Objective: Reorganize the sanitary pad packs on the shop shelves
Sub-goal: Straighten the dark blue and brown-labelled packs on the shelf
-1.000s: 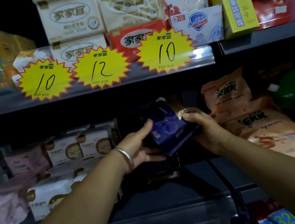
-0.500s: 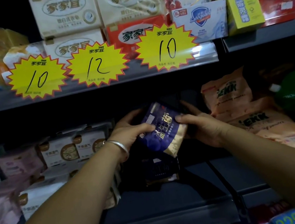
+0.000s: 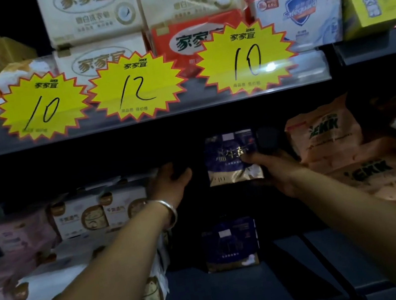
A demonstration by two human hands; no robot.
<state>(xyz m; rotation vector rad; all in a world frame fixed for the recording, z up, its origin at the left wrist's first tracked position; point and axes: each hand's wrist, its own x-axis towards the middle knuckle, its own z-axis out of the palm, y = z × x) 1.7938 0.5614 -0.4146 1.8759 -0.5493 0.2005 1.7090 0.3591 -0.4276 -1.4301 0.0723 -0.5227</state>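
Dark-blue pad pack [image 3: 232, 157] now stands upright, face forward, deep in the dim middle shelf; half a second ago it was tilted and held by both hands. The right hand [image 3: 277, 170] keeps its grip, thumb pinching the pack's lower right corner. The left hand [image 3: 168, 183] has let go and hangs apart to the left, fingers loosely curled, holding nothing. A second dark pack [image 3: 230, 245] stands below, nearer the shelf edge.
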